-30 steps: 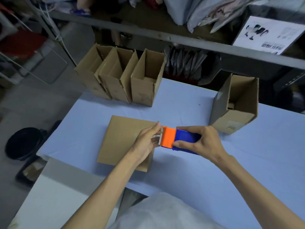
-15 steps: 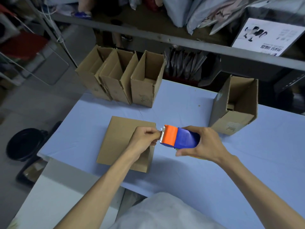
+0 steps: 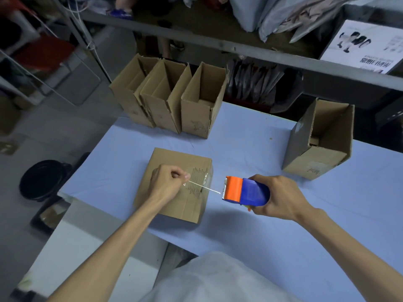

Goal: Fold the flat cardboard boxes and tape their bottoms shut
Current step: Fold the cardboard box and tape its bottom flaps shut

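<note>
A folded cardboard box (image 3: 168, 162) stands bottom-up on the pale blue table (image 3: 261, 225), right in front of me. My left hand (image 3: 168, 184) hovers over the box's bottom and pinches the free end of clear tape (image 3: 204, 188). The strip runs taut to the right, into an orange and blue tape dispenser (image 3: 245, 191). My right hand (image 3: 281, 198) grips the dispenser just off the box's right edge, above the table.
Three open cardboard boxes (image 3: 202, 105) stand in a row at the table's far left edge. Another open box (image 3: 320, 144) sits at the far right. A black bin (image 3: 40, 179) is on the floor to the left. A metal shelf rail (image 3: 239, 49) crosses behind the table.
My left hand has pulled the tape end leftward over the box, away from the dispenser. A taut strip now spans between them. My right hand has drawn the dispenser slightly right.
</note>
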`<state>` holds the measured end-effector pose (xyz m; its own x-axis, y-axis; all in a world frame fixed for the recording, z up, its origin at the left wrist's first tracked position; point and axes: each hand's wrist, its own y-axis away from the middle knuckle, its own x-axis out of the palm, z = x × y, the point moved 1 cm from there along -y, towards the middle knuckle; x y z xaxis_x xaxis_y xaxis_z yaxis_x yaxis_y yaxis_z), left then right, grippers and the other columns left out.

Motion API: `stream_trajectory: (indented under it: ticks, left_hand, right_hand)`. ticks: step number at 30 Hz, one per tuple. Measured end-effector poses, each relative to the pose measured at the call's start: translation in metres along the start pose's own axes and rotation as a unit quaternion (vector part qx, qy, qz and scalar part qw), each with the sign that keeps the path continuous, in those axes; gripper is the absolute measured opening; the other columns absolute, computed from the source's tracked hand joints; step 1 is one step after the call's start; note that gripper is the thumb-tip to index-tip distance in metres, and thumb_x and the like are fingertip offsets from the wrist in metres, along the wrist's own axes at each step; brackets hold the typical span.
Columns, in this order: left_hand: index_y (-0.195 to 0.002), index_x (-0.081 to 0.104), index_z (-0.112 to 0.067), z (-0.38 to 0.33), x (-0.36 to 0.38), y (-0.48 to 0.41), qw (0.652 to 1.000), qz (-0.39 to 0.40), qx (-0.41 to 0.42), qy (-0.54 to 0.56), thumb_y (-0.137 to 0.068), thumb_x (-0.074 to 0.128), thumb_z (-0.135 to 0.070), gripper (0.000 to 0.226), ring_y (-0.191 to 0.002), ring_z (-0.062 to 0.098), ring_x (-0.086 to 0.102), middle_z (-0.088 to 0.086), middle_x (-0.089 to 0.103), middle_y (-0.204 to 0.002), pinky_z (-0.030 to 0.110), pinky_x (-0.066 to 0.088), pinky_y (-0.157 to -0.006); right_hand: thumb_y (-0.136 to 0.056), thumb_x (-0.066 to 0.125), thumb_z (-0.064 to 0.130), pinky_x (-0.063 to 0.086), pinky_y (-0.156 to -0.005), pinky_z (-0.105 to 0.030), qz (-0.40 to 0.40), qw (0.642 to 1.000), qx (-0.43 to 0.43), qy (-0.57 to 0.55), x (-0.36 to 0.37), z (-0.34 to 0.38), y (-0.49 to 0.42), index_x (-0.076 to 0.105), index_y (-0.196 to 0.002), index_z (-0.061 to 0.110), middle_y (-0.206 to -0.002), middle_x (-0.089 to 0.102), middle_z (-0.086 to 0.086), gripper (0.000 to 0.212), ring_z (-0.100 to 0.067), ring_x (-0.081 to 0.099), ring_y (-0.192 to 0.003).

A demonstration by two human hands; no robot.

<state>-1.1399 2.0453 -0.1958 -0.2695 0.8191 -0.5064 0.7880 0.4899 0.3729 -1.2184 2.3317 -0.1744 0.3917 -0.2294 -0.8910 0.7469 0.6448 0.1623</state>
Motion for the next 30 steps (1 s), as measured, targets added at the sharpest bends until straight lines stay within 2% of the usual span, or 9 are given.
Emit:
stream_trajectory:
  ticks: [3,6,9,11,16,23,27,30]
  left_hand:
    - [-0.057,0.067,-0.023,0.01,0.0,0.003,0.999,-0.014,-0.018,-0.03,-0.075,0.077,-0.022,0.021,-0.066,0.024,0.062,0.003,0.065,-0.064,0.044,0.058,-0.073]
    - [-0.059,0.065,-0.023,0.011,0.004,0.003,0.998,-0.017,-0.027,-0.059,-0.077,0.076,-0.023,0.022,-0.072,0.028,0.066,-0.003,0.063,-0.062,0.034,0.056,-0.071]
    - [-0.062,0.064,-0.023,0.008,0.009,0.006,0.994,-0.03,-0.029,-0.099,-0.079,0.073,-0.025,0.019,-0.069,0.02,0.058,-0.005,0.061,-0.065,0.022,0.04,-0.064]
    - [-0.064,0.065,-0.023,0.006,0.009,0.007,0.993,-0.045,-0.04,-0.104,-0.08,0.073,-0.025,0.017,-0.072,0.017,0.057,-0.001,0.065,-0.071,0.021,0.037,-0.065]
    - [-0.066,0.065,-0.022,0.01,0.005,0.009,0.989,-0.064,-0.048,-0.125,-0.079,0.073,-0.024,0.015,-0.082,0.022,0.063,0.002,0.07,-0.078,0.022,0.04,-0.067]
    - [-0.07,0.069,-0.021,0.012,0.007,0.008,0.987,-0.048,-0.029,-0.154,-0.083,0.069,-0.026,0.014,-0.089,0.023,0.065,0.002,0.074,-0.085,0.022,0.04,-0.07]
    - [-0.073,0.07,-0.019,0.014,0.013,0.006,0.983,-0.043,0.001,-0.18,-0.084,0.067,-0.02,0.012,-0.093,0.027,0.066,0.005,0.074,-0.089,0.029,0.048,-0.077]
    - [-0.072,0.071,-0.016,0.012,0.018,0.004,0.975,-0.036,0.015,-0.22,-0.081,0.065,-0.017,0.011,-0.092,0.03,0.065,0.007,0.074,-0.085,0.03,0.048,-0.078]
  right_hand:
    - [-0.056,0.071,0.047,0.046,-0.055,-0.024,0.012,1.0,-0.005,0.011,0.004,0.007,-0.005,0.059,-0.102,0.035,-0.075,0.063,0.016,0.049,-0.013,0.056,-0.065]
    - [-0.057,0.071,0.046,0.038,-0.054,-0.02,0.022,0.999,0.003,0.023,0.014,0.009,-0.005,0.059,-0.101,0.034,-0.075,0.062,0.015,0.047,-0.012,0.055,-0.065]
    - [-0.058,0.07,0.047,0.043,-0.058,-0.022,0.034,0.999,0.014,0.026,0.017,0.004,-0.001,0.058,-0.103,0.035,-0.078,0.063,0.015,0.048,-0.012,0.056,-0.067]
    - [-0.058,0.07,0.047,0.046,-0.06,-0.023,0.034,0.999,0.014,0.024,0.015,0.003,0.001,0.057,-0.104,0.034,-0.078,0.063,0.016,0.049,-0.012,0.057,-0.067]
    - [-0.058,0.067,0.049,0.045,-0.057,-0.023,0.035,0.998,0.02,0.039,0.018,0.005,0.011,0.058,-0.099,0.033,-0.074,0.063,0.013,0.045,-0.013,0.057,-0.065]
    - [-0.06,0.068,0.045,0.043,-0.058,-0.023,0.048,0.996,0.042,0.07,0.024,0.004,0.005,0.057,-0.095,0.028,-0.075,0.063,0.009,0.041,-0.017,0.058,-0.067]
    - [-0.061,0.066,0.044,0.043,-0.058,-0.024,0.061,0.991,0.052,0.106,0.031,0.006,-0.006,0.056,-0.093,0.025,-0.076,0.064,0.005,0.038,-0.021,0.058,-0.069]
    - [-0.063,0.065,0.044,0.035,-0.055,-0.025,0.069,0.989,0.058,0.12,0.036,0.008,-0.011,0.054,-0.09,0.024,-0.074,0.063,0.004,0.035,-0.022,0.055,-0.067]
